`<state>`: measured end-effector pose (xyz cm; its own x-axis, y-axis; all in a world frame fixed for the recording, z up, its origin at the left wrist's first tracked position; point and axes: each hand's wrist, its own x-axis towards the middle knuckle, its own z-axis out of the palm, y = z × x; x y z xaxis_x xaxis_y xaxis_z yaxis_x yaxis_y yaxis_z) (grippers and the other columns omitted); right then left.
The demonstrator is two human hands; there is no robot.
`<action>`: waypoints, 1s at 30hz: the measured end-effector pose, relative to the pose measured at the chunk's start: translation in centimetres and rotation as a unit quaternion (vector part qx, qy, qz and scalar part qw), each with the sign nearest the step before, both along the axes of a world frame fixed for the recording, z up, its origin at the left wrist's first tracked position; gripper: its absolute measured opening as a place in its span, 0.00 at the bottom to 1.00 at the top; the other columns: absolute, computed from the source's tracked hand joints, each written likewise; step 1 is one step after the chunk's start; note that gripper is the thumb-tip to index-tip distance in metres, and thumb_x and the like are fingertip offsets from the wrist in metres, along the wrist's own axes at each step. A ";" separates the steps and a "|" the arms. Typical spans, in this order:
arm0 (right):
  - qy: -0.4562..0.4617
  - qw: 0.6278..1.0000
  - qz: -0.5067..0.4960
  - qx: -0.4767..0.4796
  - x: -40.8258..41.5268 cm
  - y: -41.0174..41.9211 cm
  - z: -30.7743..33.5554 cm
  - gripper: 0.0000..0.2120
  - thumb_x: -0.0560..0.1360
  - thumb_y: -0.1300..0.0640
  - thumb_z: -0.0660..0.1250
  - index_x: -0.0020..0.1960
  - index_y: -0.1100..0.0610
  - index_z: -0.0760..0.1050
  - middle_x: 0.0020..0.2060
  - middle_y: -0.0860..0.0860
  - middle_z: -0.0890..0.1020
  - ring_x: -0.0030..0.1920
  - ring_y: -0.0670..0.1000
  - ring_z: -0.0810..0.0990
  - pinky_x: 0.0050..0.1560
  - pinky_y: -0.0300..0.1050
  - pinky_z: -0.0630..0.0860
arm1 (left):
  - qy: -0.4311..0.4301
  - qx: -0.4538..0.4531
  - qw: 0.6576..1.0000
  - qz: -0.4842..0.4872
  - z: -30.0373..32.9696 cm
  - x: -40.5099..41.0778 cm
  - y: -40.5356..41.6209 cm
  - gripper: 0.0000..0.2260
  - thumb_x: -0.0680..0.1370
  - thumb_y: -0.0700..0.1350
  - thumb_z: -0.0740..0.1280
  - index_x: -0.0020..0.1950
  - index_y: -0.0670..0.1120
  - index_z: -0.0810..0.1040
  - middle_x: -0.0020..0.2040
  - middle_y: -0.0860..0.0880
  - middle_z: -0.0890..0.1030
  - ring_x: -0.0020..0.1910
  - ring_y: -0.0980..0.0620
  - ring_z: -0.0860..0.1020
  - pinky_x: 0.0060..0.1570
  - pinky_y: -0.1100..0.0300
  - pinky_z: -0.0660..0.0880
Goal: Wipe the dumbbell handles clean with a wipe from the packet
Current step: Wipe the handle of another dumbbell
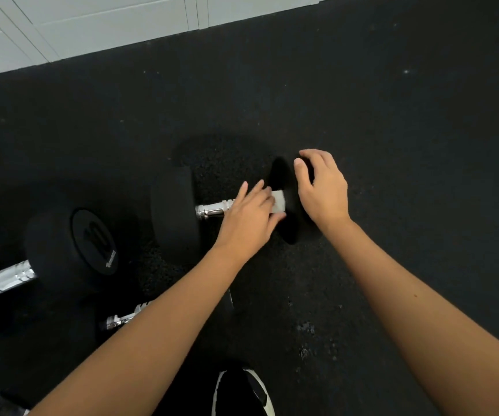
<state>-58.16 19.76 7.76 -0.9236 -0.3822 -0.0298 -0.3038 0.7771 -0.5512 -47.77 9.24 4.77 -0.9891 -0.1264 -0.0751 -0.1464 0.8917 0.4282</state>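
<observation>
Writing: nearest readable mark is a raised "10" on the end face of the left dumbbell (71,250), w/ a small white brand word below it, too blurred to read.

Centre dumbbell (179,214) is lying on the floor (392,145), round matte-black rubber heads, chrome handle (212,209) w/ ringed grooves, shiny.

Left hand (251,217) is wrapping the handle at its right end, fingers and thumb curling round a white wipe (278,202), folded, pressed against the metal just beside the right head.

Right hand (321,187) is resting over the right head (284,199), fingers bent round its rim, gripping it.

Third dumbbell's chrome handle (126,317) is showing under the left forearm.

Floor is black speckled rubber, grainy. Pale panelled wall (92,22) at top left. Black shoe w/ white sole (242,394) at bottom edge.
</observation>
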 end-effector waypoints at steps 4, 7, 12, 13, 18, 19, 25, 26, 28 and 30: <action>0.011 1.000 0.000 0.009 0.0 -0.1 -0.1 0.17 0.79 0.49 0.56 0.63 0.55 0.73 0.62 0.49 0.74 0.59 0.47 0.74 0.54 0.36 0.66 | -0.053 -0.048 0.997 -0.041 -0.1 -0.2 -0.2 0.20 0.81 0.46 0.57 0.73 0.46 0.62 0.75 0.46 0.61 0.75 0.49 0.56 0.74 0.54 0.47; 0.013 1.000 0.000 0.004 0.0 -0.1 -0.2 0.17 0.79 0.49 0.57 0.63 0.55 0.73 0.62 0.49 0.74 0.58 0.46 0.74 0.53 0.36 0.66 | -0.106 -0.023 0.993 0.037 0.1 -2.3 -0.4 0.19 0.79 0.39 0.60 0.71 0.46 0.66 0.72 0.47 0.66 0.72 0.48 0.63 0.71 0.54 0.58; 0.015 1.000 0.004 -0.001 0.3 0.0 -0.1 0.17 0.78 0.50 0.57 0.63 0.56 0.72 0.61 0.49 0.74 0.58 0.47 0.75 0.53 0.38 0.68 | -0.065 0.003 0.998 -0.009 0.4 -1.9 -0.2 0.19 0.79 0.37 0.60 0.70 0.46 0.67 0.72 0.49 0.67 0.67 0.49 0.70 0.66 0.56 0.66; 0.017 1.000 0.007 0.001 0.4 0.1 -0.2 0.17 0.78 0.50 0.57 0.63 0.56 0.72 0.61 0.49 0.74 0.58 0.47 0.75 0.53 0.38 0.68 | -0.041 0.002 0.998 -0.046 0.4 -1.1 -0.6 0.19 0.79 0.37 0.59 0.70 0.45 0.67 0.72 0.49 0.66 0.69 0.50 0.68 0.69 0.58 0.63; 0.016 1.000 -0.001 0.005 0.5 0.4 -0.4 0.17 0.78 0.51 0.57 0.63 0.55 0.72 0.63 0.48 0.73 0.60 0.48 0.74 0.55 0.41 0.69 | -0.166 -0.014 0.985 0.037 -0.1 -3.2 -1.3 0.21 0.77 0.38 0.62 0.69 0.48 0.67 0.64 0.47 0.74 0.60 0.46 0.75 0.58 0.53 0.72; 0.015 1.000 -0.001 0.007 0.5 0.3 -0.3 0.17 0.78 0.50 0.57 0.63 0.55 0.72 0.63 0.48 0.73 0.60 0.48 0.74 0.55 0.41 0.69 | -0.218 -0.018 0.975 0.035 0.4 -4.1 -1.0 0.23 0.76 0.38 0.64 0.71 0.48 0.65 0.63 0.47 0.74 0.59 0.45 0.75 0.55 0.52 0.72; 0.018 1.000 0.009 0.021 0.4 0.2 -0.3 0.17 0.78 0.50 0.56 0.63 0.55 0.72 0.63 0.49 0.73 0.59 0.48 0.74 0.54 0.41 0.69 | -0.073 -0.022 0.995 -0.069 -0.8 -0.5 -1.7 0.22 0.79 0.36 0.58 0.72 0.47 0.63 0.75 0.51 0.61 0.73 0.53 0.61 0.71 0.55 0.62; 0.019 1.000 0.007 0.020 0.4 0.2 -0.3 0.17 0.78 0.50 0.57 0.63 0.56 0.72 0.63 0.49 0.73 0.59 0.48 0.75 0.54 0.41 0.69 | -0.082 -0.020 0.996 -0.035 -0.9 -0.9 -1.8 0.22 0.78 0.36 0.59 0.72 0.47 0.64 0.74 0.50 0.63 0.72 0.51 0.64 0.69 0.53 0.65; 0.021 1.000 0.005 0.020 0.5 0.2 -0.3 0.17 0.78 0.50 0.56 0.63 0.56 0.72 0.63 0.49 0.73 0.59 0.49 0.75 0.54 0.42 0.70 | -0.126 -0.016 0.992 0.008 -0.5 -2.2 -1.3 0.23 0.77 0.36 0.60 0.72 0.47 0.64 0.73 0.48 0.65 0.69 0.48 0.68 0.65 0.50 0.68; 0.023 0.999 0.009 0.022 0.5 0.1 -0.3 0.17 0.78 0.50 0.56 0.63 0.56 0.71 0.63 0.49 0.73 0.58 0.48 0.75 0.53 0.42 0.71 | -0.121 -0.008 0.992 -0.015 -0.3 -2.6 -0.3 0.25 0.77 0.36 0.60 0.73 0.46 0.61 0.75 0.48 0.61 0.71 0.48 0.65 0.67 0.50 0.67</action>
